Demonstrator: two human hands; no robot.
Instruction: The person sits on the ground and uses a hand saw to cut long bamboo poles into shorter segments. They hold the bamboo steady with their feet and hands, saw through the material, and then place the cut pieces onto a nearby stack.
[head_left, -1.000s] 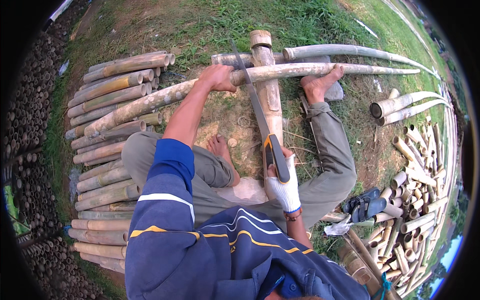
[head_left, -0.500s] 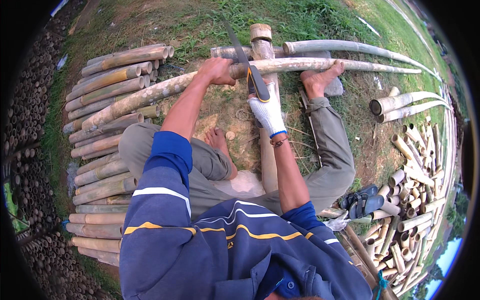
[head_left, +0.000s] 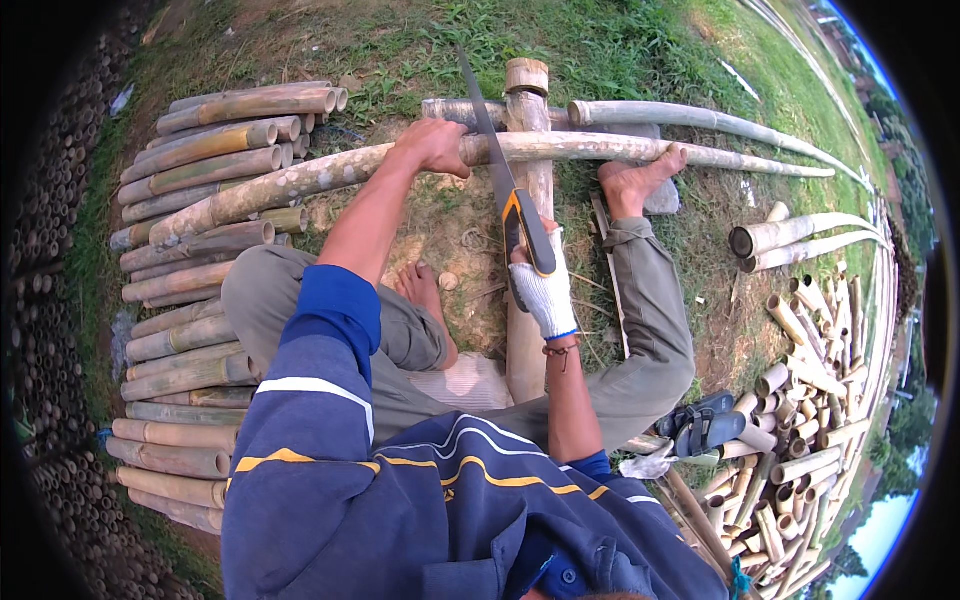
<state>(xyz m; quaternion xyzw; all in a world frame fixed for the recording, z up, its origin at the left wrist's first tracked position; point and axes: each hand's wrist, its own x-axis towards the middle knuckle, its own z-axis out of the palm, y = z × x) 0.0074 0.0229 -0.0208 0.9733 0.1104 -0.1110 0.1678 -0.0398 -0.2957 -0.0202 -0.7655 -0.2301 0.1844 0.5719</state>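
My left hand (head_left: 435,148), bare, grips the bamboo pole (head_left: 330,170) just left of where the saw (head_left: 497,150) crosses it, that arm stretched forward. My right hand (head_left: 545,290), in a knitted white glove, is closed round the saw's handle (head_left: 535,240) on the near side of the pole, forearm directed forward, the blade's tip reaching past the pole's far side; cut depth not readable. The pole lies across a thick bamboo beam (head_left: 528,360), my right foot (head_left: 640,182) resting on the pole right of the saw.
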